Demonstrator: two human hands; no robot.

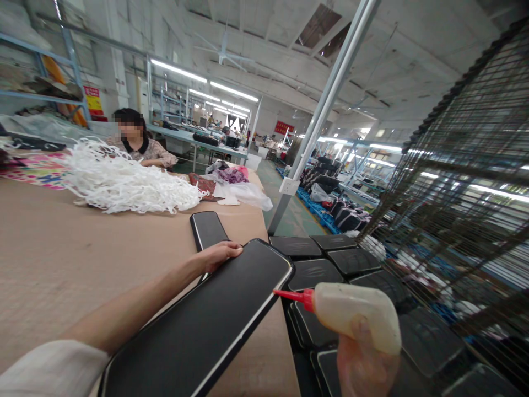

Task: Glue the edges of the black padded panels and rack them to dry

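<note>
My left hand point(220, 256) grips the far left edge of a long black panel point(206, 320) with rounded corners and a pale line along its border. The panel is tilted above the table; its near end runs out of view. In my right hand point(366, 358) is a translucent squeeze bottle point(357, 311) with yellowish contents, held sideways. Its narrow red nozzle point(294, 296) points left, the tip at the pale line on the panel's right edge. Behind my left hand lies another black panel point(209, 229), partly hidden.
A heap of white strips point(128, 179) lies on the brown tabletop point(61, 248). Stacked black panels point(314, 273) stand to the right, beside a wire mesh rack point(467, 149). A co-worker point(138, 138) sits across the table. A metal post point(322, 121) rises past the table's far corner.
</note>
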